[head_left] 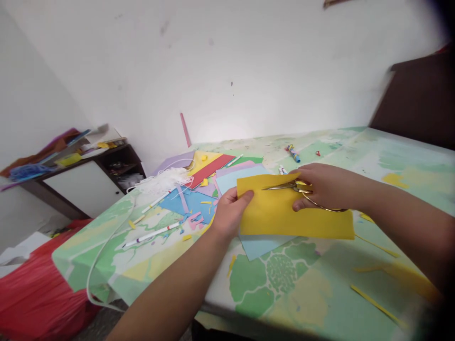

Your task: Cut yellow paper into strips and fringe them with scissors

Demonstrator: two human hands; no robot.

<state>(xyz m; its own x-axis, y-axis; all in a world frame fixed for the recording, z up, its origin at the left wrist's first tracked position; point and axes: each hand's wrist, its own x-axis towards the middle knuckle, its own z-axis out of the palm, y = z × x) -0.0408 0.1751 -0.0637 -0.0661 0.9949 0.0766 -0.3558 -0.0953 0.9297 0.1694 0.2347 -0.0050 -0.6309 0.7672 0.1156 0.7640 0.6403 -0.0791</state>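
Note:
A yellow sheet of paper [295,220] is held up over the table. My left hand [230,213] pinches its left edge, thumb on the front face. My right hand [311,187] grips metal scissors [279,186] by their handles. The blades point left and lie at the sheet's upper part, where a cut runs in from the right. Below and behind the yellow sheet lies light blue paper [263,246].
Coloured sheets, white string [165,180], a white marker [152,235] and paper scraps lie left on the patterned tablecloth [249,284]. Yellow strips lie at the right. A cabinet [85,184] and red plastic bag [46,284] stand left; a white wall rises behind.

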